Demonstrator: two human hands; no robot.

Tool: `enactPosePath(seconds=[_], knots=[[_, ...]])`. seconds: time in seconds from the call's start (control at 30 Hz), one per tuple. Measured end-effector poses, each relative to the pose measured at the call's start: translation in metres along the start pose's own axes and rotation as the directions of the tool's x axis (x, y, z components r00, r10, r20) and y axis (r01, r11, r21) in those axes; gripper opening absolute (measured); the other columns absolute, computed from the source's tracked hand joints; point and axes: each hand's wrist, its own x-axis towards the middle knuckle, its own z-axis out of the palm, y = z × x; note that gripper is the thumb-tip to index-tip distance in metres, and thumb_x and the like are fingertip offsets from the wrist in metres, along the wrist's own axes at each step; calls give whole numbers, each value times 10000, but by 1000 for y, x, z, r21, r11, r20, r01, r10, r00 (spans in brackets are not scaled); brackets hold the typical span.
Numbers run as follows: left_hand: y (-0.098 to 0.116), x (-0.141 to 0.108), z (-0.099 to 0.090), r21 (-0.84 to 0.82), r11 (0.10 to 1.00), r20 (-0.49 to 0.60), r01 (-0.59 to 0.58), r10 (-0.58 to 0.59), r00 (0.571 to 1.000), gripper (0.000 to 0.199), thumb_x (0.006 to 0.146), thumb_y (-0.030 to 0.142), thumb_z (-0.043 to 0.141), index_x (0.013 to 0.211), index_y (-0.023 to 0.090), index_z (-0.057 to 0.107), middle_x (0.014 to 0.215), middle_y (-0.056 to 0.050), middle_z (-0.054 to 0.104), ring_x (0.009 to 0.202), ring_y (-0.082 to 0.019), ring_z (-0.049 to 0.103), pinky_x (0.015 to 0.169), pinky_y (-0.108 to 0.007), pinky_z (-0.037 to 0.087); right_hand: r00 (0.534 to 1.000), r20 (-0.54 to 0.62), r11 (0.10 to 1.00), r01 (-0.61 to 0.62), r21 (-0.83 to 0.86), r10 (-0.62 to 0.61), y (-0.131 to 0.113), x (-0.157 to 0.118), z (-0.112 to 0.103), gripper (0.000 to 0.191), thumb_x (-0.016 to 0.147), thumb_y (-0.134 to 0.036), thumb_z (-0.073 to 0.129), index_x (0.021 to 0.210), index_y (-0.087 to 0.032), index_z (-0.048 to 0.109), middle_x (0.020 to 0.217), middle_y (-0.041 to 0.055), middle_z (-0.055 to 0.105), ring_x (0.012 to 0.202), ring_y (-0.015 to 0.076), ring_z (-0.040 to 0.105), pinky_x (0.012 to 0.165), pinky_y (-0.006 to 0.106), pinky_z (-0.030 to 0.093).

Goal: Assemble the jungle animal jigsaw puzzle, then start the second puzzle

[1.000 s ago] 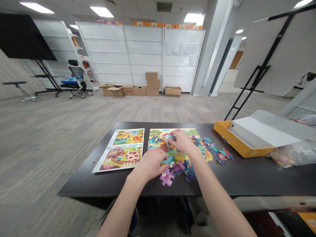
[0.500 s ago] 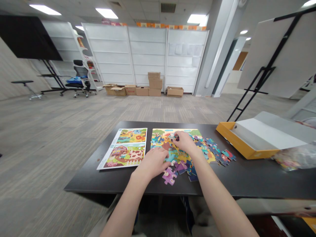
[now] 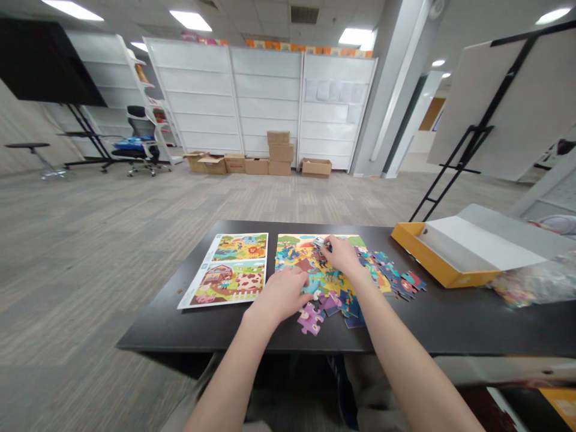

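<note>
In the head view a colourful puzzle board [image 3: 288, 240] lies on the dark table, with loose jigsaw pieces heaped over it. My right hand [image 3: 342, 254] is over the board's upper middle, thumb and fingers closed on a puzzle piece [image 3: 318, 242] with a pale top. My left hand [image 3: 287, 289] rests at the board's lower left, its fingers bent but apart and thumb spread; nothing shows in its grasp. Just below its thumb is a purple puzzle piece [image 3: 310, 318]. Dark blue pieces [image 3: 354, 319] lie under my right wrist, and more loose pieces [image 3: 407, 283] spill off the right side.
Left of the board is a printed picture sheet [image 3: 229, 273] with animal scenes. A yellow box [image 3: 445, 264] with its lid open stands on the right, beside a clear plastic bag [image 3: 535, 281] of pieces. The table's near edge [image 3: 216, 350] runs below my forearms.
My right hand has shifted slightly right, and the piece in its fingers shows more clearly. My left hand stays nearly where it was. The camera view has moved a little.
</note>
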Motion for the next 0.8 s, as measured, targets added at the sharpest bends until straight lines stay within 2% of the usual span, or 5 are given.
enactPosePath(seconds=[0.2,0.37,0.47,0.7,0.8], knots=[[-2,-2,2,-33,999,3,-9,9,1000,177,915,340,693,993,181,698,1072,-83,726,1100,-282,666,974,-380,497,995,98,996,1,-89,8,13,20,-7,275,960,-371,583,1104,-163,691,1044,145,756,969,272,683,838,324,436],[-2,-1,1,-40,999,11,-1,1,1000,181,906,335,701,999,180,691,1085,-81,716,1121,-289,649,985,-389,488,1000,26,997,-13,-81,15,23,24,1,303,988,-378,551,1148,-156,680,1136,166,731,1040,285,667,884,337,436],[-3,0,2,-43,999,7,6,-6,1000,175,914,338,686,998,184,689,1085,-80,710,1118,-289,643,980,-394,489,1000,25,997,-16,-70,18,30,23,4,290,986,-377,565,1155,-174,685,1128,156,731,1028,284,673,880,340,441],[-2,2,3,-43,999,12,10,-9,1000,150,922,318,663,975,181,692,1059,-80,713,1098,-289,649,984,-403,485,994,2,992,-109,-64,110,39,21,-3,299,982,-361,566,1179,-215,737,1144,174,720,1001,303,679,862,375,469],[-1,2,1,-37,999,11,20,-19,1000,145,918,310,669,974,178,692,1058,-82,716,1103,-291,647,983,-402,488,998,-53,999,-37,-29,36,32,19,-9,278,974,-312,568,1135,-204,768,1192,169,706,1039,290,664,911,378,468]])
